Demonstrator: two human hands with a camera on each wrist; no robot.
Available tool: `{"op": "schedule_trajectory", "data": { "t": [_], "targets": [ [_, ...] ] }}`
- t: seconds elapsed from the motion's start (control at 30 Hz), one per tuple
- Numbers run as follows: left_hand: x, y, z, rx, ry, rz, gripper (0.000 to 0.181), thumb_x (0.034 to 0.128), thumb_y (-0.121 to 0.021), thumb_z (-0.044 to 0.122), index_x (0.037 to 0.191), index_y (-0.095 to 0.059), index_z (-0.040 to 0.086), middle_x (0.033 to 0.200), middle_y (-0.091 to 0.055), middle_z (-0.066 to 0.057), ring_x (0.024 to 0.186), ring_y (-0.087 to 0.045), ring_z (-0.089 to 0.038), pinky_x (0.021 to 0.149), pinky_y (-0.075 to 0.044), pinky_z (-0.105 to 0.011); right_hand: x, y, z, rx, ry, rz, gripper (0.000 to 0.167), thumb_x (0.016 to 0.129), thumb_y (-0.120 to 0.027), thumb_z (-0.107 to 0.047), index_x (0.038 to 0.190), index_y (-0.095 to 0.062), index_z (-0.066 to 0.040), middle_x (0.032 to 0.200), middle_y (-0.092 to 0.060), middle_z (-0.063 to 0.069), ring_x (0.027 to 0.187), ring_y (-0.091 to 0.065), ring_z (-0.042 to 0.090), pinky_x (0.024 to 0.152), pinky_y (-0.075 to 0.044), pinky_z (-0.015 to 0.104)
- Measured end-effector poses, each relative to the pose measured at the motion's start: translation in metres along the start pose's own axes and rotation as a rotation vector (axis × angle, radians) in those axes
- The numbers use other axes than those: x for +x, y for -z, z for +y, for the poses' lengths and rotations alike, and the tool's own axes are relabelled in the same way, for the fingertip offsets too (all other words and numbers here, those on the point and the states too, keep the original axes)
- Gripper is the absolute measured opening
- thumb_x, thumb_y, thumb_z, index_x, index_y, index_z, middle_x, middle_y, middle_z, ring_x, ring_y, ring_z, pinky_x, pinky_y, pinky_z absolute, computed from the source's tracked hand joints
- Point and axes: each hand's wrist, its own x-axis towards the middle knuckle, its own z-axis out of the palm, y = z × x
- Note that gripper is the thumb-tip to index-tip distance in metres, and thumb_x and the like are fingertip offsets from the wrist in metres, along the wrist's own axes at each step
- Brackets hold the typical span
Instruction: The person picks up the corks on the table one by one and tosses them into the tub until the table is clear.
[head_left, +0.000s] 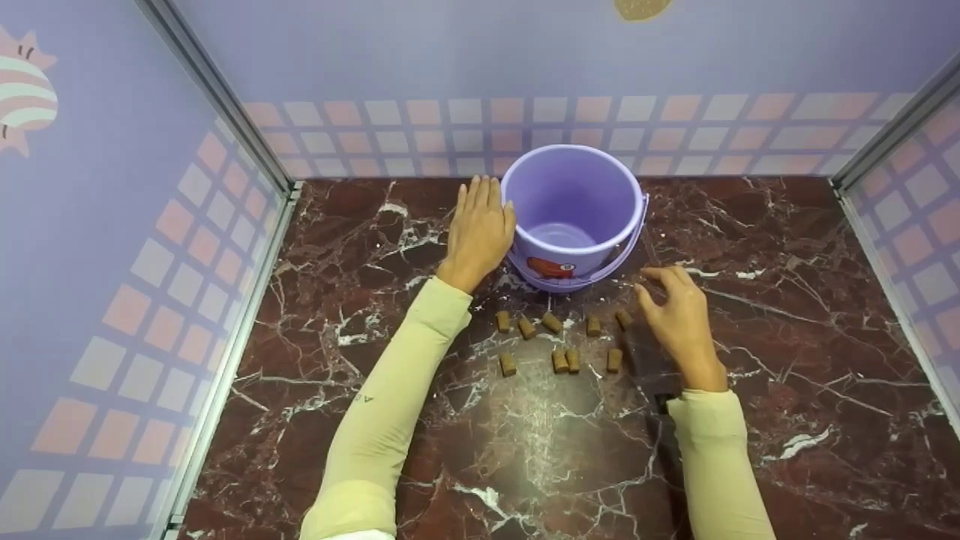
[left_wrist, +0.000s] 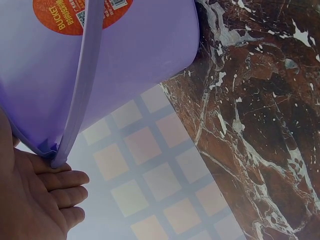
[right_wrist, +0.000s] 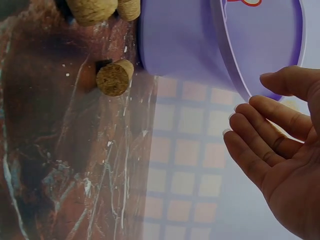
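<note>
While our left hand [head_left: 480, 229] rests straight-fingered against the bucket [head_left: 570, 187] near the desk's [head_left: 540, 442] back edge, our right hand [head_left: 677, 313] hovers by the corks [head_left: 553, 323], thumb and fingers apart.

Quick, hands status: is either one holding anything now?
Left hand: open, at the bucket's side.
Right hand: open, holding nothing.

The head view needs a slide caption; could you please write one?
Left hand against a purple bucket, right hand empty, nine corks on the marbled tabletop.
</note>
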Motion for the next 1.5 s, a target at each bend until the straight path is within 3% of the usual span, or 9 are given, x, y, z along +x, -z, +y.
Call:
{"op": "schedule_trajectory", "data": {
  "t": [0.7,1.3,1.5],
  "targets": [
    [-0.001,0.001,0.001,-0.006,0.000,-0.002,0.061,0.1153,-0.027,0.031,0.162,-0.032,-0.009,0.168,-0.032,-0.025,0.160,-0.020,-0.036,0.132,-0.002,-0.044,-0.008,-0.003,0.011,-0.035,-0.012,-0.008,0.021,0.086,-0.078,0.009,0.107,-0.074,0.010,0.099,-0.069,0.025,0.091,-0.068,0.044,0.085,-0.055,0.058],
    [-0.001,0.002,0.001,-0.016,0.007,-0.020,0.062,0.1154,-0.025,0.032,0.162,-0.031,-0.008,0.169,-0.029,-0.024,0.161,-0.018,-0.036,0.132,-0.002,-0.044,-0.012,-0.007,0.017,-0.032,-0.014,-0.016,0.021,0.086,-0.078,0.009,0.107,-0.073,0.010,0.098,-0.068,0.023,0.088,-0.067,0.041,0.081,-0.055,0.055],
    [-0.001,0.001,0.001,-0.023,0.008,-0.016,0.062,0.1153,-0.025,0.032,0.162,-0.031,-0.008,0.169,-0.029,-0.024,0.161,-0.018,-0.036,0.130,0.006,-0.040,-0.013,-0.007,0.018,-0.019,-0.047,-0.048,0.025,0.086,-0.079,0.008,0.110,-0.072,0.012,0.101,-0.068,0.025,0.092,-0.067,0.042,0.086,-0.056,0.054]
  ]
}}
